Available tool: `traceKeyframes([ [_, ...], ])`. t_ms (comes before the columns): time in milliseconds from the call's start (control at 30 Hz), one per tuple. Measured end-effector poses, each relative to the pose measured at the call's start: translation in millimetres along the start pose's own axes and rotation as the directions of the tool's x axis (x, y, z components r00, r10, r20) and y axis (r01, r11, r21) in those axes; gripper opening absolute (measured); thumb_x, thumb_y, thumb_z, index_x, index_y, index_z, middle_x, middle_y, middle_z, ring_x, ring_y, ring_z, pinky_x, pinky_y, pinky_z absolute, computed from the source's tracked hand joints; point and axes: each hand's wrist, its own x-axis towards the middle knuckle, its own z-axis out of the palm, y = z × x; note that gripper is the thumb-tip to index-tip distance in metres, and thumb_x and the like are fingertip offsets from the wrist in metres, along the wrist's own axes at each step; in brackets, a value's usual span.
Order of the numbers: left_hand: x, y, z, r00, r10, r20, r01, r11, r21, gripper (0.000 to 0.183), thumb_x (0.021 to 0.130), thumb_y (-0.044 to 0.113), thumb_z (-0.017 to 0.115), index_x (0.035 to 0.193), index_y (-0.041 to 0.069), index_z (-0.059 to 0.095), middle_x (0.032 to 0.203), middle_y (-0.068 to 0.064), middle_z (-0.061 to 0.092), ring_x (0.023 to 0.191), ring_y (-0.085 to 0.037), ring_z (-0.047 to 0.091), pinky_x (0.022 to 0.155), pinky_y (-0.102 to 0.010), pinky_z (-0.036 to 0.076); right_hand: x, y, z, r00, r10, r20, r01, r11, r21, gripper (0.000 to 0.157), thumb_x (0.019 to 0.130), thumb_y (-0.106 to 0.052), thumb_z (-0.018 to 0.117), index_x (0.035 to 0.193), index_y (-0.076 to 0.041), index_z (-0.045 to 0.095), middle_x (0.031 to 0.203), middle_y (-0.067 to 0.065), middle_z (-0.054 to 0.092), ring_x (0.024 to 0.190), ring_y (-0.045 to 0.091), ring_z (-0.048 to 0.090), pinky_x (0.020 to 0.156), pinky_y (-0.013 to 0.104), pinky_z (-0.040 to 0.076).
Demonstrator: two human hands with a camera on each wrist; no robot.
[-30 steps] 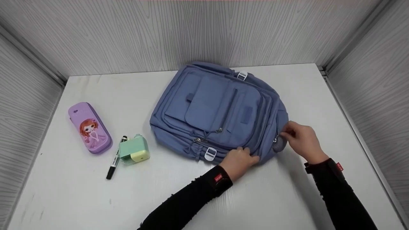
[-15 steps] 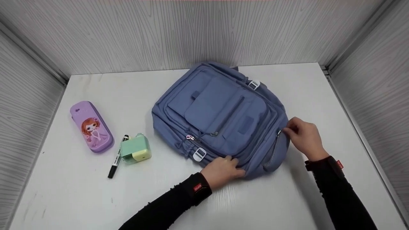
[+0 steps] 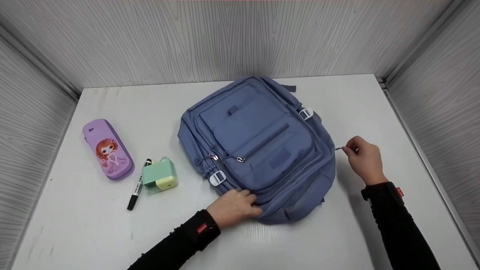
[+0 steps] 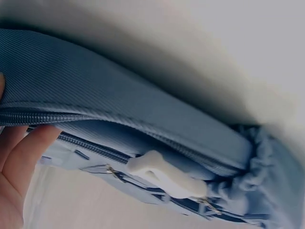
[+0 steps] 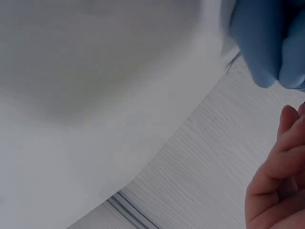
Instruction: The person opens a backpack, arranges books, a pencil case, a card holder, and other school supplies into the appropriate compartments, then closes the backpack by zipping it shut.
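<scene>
A blue backpack (image 3: 258, 142) lies front side up on the white table, turned at an angle. My left hand (image 3: 234, 206) grips its near edge. In the left wrist view, my fingers (image 4: 33, 152) press in beside a dark zipper track (image 4: 43, 118), and a gap shows below the fabric along it. Off the bag's right side, my right hand (image 3: 363, 157) pinches a zipper pull (image 3: 339, 148) between thumb and forefinger, drawn out from the fabric. The right wrist view shows the curled hand just beyond the blue cloth, the pull itself out of sight.
To the left lie a purple pencil case (image 3: 108, 150) with a doll picture, a black-capped marker (image 3: 137, 189) and a green-and-yellow box-shaped item (image 3: 160, 174). Wood-grain panels (image 3: 225, 37) wall the table (image 3: 300, 247) at the back and sides.
The backpack has turned clockwise, its lower end swinging toward the front. My left hand moved left and nearer with its edge. My right hand shifted slightly right and away, still pinching the pull.
</scene>
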Motion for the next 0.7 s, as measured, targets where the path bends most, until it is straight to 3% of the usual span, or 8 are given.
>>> traceKeyframes([
  [100, -11.5, -2.8, 0.5, 0.996, -0.049, -0.078, 0.047, 0.999, -0.026, 0.007, 0.084, 0.026, 0.067, 0.079, 0.029, 0.063, 0.075, 0.007, 0.062, 0.070, -0.011, 0.059, 0.057, -0.022, 0.045, -2, 4, 0.8, 0.999, 0.021, 0.024, -0.021, 1.000, 0.017, 0.009, 0.087, 0.000, 0.070, 0.082, -0.001, 0.062, 0.070, 0.014, 0.064, 0.054, 0.001, 0.040, 0.051, 0.019, 0.033],
  [200, -19.0, -5.2, -2.4, 0.989, -0.116, -0.096, 0.108, 0.991, -0.080, 0.006, 0.083, 0.020, 0.066, 0.080, 0.025, 0.064, 0.077, 0.005, 0.062, 0.075, -0.012, 0.061, 0.068, -0.025, 0.053, -5, 1, 1.0, 1.000, 0.001, 0.027, -0.002, 0.999, 0.034, 0.009, 0.087, -0.001, 0.070, 0.083, -0.001, 0.062, 0.069, 0.014, 0.064, 0.054, 0.002, 0.040, 0.051, 0.019, 0.033],
  [300, -22.3, -4.9, -10.1, 0.980, -0.193, -0.039, 0.185, 0.972, -0.145, 0.015, 0.080, 0.008, 0.068, 0.086, 0.021, 0.066, 0.085, 0.002, 0.064, 0.084, -0.014, 0.063, 0.079, -0.029, 0.055, -8, -3, 0.5, 1.000, -0.015, 0.023, 0.014, 0.999, 0.041, 0.010, 0.087, 0.000, 0.070, 0.082, -0.002, 0.062, 0.069, 0.014, 0.064, 0.054, 0.001, 0.040, 0.052, 0.019, 0.033],
  [367, -20.1, -1.8, -19.9, 0.965, -0.257, 0.054, 0.263, 0.946, -0.188, 0.021, 0.075, 0.006, 0.071, 0.091, 0.019, 0.066, 0.091, 0.000, 0.065, 0.090, -0.017, 0.063, 0.086, -0.033, 0.055, -11, -6, 0.0, 0.999, -0.018, 0.028, 0.017, 0.999, 0.041, 0.009, 0.087, 0.000, 0.070, 0.082, -0.002, 0.062, 0.068, 0.013, 0.064, 0.055, 0.001, 0.040, 0.052, 0.019, 0.033],
  [467, -4.5, 9.2, -39.3, 0.913, -0.350, 0.210, 0.391, 0.899, -0.199, 0.030, 0.078, 0.019, 0.076, 0.105, 0.016, 0.065, 0.101, -0.002, 0.067, 0.099, -0.021, 0.064, 0.092, -0.038, 0.054, -12, -8, -0.2, 0.999, -0.015, 0.039, 0.013, 0.999, 0.039, 0.009, 0.087, 0.001, 0.070, 0.083, -0.002, 0.062, 0.068, 0.013, 0.063, 0.055, 0.000, 0.040, 0.052, 0.019, 0.033],
  [533, 13.8, 21.2, -51.4, 0.883, -0.391, 0.258, 0.440, 0.882, -0.170, 0.042, 0.082, 0.031, 0.077, 0.116, 0.014, 0.062, 0.106, -0.003, 0.067, 0.102, -0.021, 0.065, 0.094, -0.040, 0.054, -13, -8, -0.1, 0.999, -0.011, 0.041, 0.010, 0.999, 0.036, 0.009, 0.087, 0.001, 0.070, 0.083, -0.002, 0.062, 0.068, 0.013, 0.063, 0.055, 0.000, 0.040, 0.052, 0.019, 0.034],
  [600, 35.4, 35.8, -58.0, 0.880, -0.414, 0.234, 0.447, 0.888, -0.110, 0.051, 0.085, 0.039, 0.075, 0.125, 0.012, 0.059, 0.109, -0.003, 0.067, 0.102, -0.021, 0.066, 0.092, -0.038, 0.056, -14, -9, 0.4, 0.999, -0.009, 0.038, 0.007, 0.999, 0.034, 0.009, 0.087, 0.001, 0.070, 0.082, -0.001, 0.063, 0.067, 0.012, 0.062, 0.055, 0.001, 0.041, 0.051, 0.019, 0.034],
  [700, 65.1, 59.0, -54.3, 0.883, -0.454, 0.117, 0.453, 0.891, 0.033, 0.057, 0.084, 0.040, 0.076, 0.131, 0.013, 0.059, 0.111, -0.003, 0.067, 0.099, -0.020, 0.066, 0.086, -0.036, 0.057, -15, -9, 1.7, 1.000, -0.004, 0.027, 0.003, 0.999, 0.039, 0.009, 0.086, 0.001, 0.070, 0.082, -0.001, 0.063, 0.067, 0.013, 0.062, 0.055, 0.001, 0.041, 0.052, 0.017, 0.033],
])
